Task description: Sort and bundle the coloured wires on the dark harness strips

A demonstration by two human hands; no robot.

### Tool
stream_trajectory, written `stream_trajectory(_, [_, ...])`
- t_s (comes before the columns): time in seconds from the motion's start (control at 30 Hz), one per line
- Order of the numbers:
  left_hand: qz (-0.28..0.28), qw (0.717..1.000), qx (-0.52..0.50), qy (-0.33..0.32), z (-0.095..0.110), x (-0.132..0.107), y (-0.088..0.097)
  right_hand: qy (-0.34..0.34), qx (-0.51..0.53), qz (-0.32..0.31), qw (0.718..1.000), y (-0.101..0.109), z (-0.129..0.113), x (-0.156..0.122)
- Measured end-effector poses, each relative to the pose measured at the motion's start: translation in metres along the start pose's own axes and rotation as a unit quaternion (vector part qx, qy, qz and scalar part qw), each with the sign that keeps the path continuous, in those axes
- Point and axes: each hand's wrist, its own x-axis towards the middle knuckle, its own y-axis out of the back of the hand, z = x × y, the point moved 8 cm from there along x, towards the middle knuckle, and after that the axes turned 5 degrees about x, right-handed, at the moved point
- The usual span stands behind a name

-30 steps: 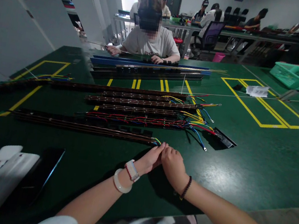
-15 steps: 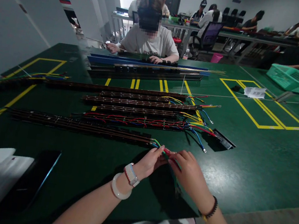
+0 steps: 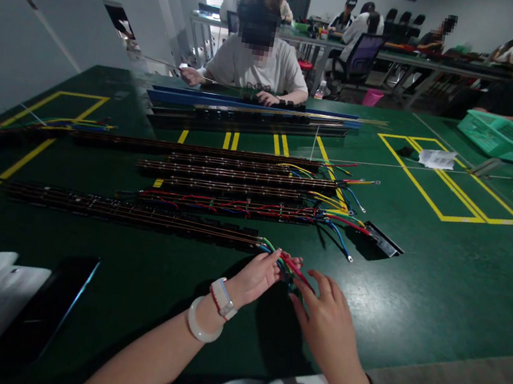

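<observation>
Red, green and blue wires (image 3: 290,263) come out of the right end of the nearest long dark strip (image 3: 136,215), which has thin copper-coloured lines along it. My left hand (image 3: 258,277) is closed on these wires just past the strip's end, thumb on top. Right beside it, my right hand (image 3: 327,313) has its thumb and fingers apart at the lower ends of the wires. The red wire reaches my right fingers; whether they touch it is hard to make out. The wire tips are hidden in shadow between the hands.
Several similar dark strips (image 3: 234,177) with coloured wires lie beyond. A dark slot (image 3: 383,239) is set in the green table (image 3: 456,282). A green basket (image 3: 503,137) stands at far right, a phone (image 3: 58,303) at near left. A co-worker (image 3: 257,65) sits opposite.
My right hand has opened and drawn slightly right and down from the wires, uncovering more of the red one. My left hand keeps its hold.
</observation>
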Motion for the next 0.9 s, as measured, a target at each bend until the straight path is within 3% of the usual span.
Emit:
stream_trajectory(0.3, [0.005,1.000,-0.007,0.008,0.000,-0.001,-0.001,-0.060,-0.042,-0.011,0.997,-0.011,0.000,0.000])
stream_trajectory(0.6, [-0.008,0.999,-0.018,0.026,0.000,-0.001,-0.003,-0.061,0.108,-0.023,0.992,-0.010,0.002,0.001])
stream_trajectory(0.9, [-0.004,0.999,-0.002,0.034,-0.004,0.001,0.002,-0.055,0.032,-0.028,0.998,0.006,-0.009,0.005])
